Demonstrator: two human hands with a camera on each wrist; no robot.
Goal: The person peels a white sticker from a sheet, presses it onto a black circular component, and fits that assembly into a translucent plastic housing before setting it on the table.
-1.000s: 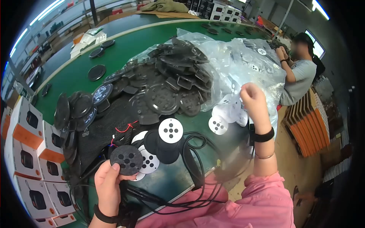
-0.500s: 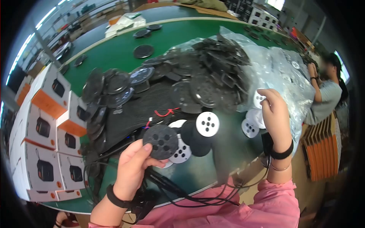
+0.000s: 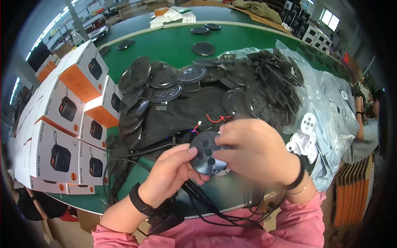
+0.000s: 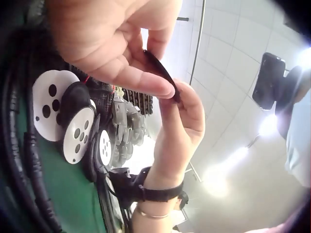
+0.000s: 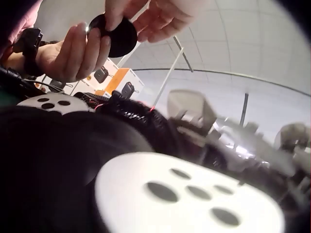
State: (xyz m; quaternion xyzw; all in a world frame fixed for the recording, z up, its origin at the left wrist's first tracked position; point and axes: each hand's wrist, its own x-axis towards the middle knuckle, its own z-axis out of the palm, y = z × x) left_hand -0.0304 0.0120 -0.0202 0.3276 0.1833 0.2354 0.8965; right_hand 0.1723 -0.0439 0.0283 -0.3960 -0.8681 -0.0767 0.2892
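My left hand point(image 3: 175, 169) grips a dark round pad with several holes point(image 3: 202, 155), thumb on its face and fingers beneath. In the head view its surface looks glossy. My right hand point(image 3: 256, 151), blurred, reaches across from the right, fingertips at the pad's right edge. In the left wrist view the pad point(image 4: 160, 70) shows edge-on between both hands, with my right hand point(image 4: 180, 116) pinching its far end. Below the hands lie white discs with black holes point(image 4: 77, 136) and more black pads, mostly hidden in the head view.
Dark plastic round parts point(image 3: 165, 76) are heaped behind black mesh point(image 3: 178, 113). White and orange boxes point(image 3: 62, 111) stack on the left. Clear plastic bagging point(image 3: 326, 99) and white discs point(image 3: 308, 124) lie right. Cables point(image 3: 215, 206) run along the front edge; another person sits far right.
My right hand has moved left from beside the white discs to the pad in my left hand. The pad's face looks glossier than before. The head view has turned leftward.
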